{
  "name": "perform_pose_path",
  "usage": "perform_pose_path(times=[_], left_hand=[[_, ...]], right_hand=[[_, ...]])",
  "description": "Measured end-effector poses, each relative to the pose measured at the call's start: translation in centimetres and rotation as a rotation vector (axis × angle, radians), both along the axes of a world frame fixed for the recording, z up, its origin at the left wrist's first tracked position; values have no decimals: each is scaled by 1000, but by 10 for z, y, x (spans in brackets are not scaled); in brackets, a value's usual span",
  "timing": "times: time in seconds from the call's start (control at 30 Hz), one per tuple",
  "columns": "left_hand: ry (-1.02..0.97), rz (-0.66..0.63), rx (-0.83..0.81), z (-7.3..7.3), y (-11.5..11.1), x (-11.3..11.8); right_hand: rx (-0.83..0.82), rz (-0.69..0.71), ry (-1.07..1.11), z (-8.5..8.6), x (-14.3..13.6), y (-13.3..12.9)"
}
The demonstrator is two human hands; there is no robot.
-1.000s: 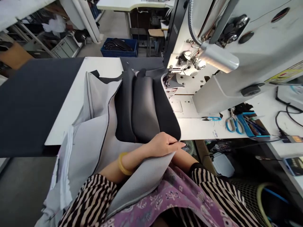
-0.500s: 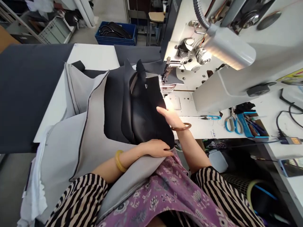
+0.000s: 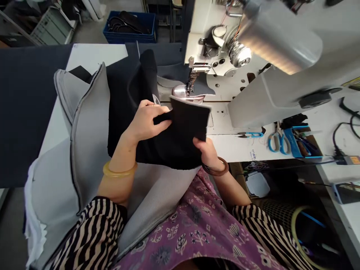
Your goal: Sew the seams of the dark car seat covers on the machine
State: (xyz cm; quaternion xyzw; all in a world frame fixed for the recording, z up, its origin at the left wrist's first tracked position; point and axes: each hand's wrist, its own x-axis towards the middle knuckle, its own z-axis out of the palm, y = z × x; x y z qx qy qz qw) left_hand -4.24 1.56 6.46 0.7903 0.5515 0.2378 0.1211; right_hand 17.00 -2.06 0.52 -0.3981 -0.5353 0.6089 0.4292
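Black fabric [image 3: 185, 146] lies bunched over light grey padded fabric [image 3: 92, 150] that spreads across the table and onto my lap. My left hand [image 3: 149, 120] pinches a fold of the black fabric between thumb and fingers. With my right hand [image 3: 206, 150] I grip the fabric's right edge, thumb on top and the other fingers hidden beneath. The raised edge between my hands stands just in front of the sewing machine's needle and presser foot [image 3: 191, 84]. The fabric is apart from the needle, as far as I can see.
Thread snips [image 3: 251, 134], blue-handled scissors [image 3: 278, 142] and a blue box of tools [image 3: 305, 144] lie on the right of the machine table. The lamp [image 3: 281, 37] hangs over the machine bed. A blue crate [image 3: 129, 28] stands on the floor beyond.
My left hand has moved from the fabric's near edge up onto it and now pinches a fold. My right hand has taken hold of the edge. The black fabric is turned and lifted.
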Motion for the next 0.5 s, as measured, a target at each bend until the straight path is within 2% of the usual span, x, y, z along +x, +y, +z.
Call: perform_pose_path(times=[0.1,0.17,0.27,0.37,0.43,0.5], left_hand=[[60,60,66,-14,22,22],[75,88,138,-22,33,34],[96,59,215,-30,41,44],[187,54,215,-32,41,44],[229,73,206,-31,39,42],[246,77,190,-28,38,41]], right_hand=[[-361,-367,234,-5,4,11],[-515,-495,334,-5,5,19],[-613,-511,405,-3,5,28],[-638,-493,368,-5,7,35],[-558,-435,289,-4,12,45],[-365,-349,220,2,17,62]])
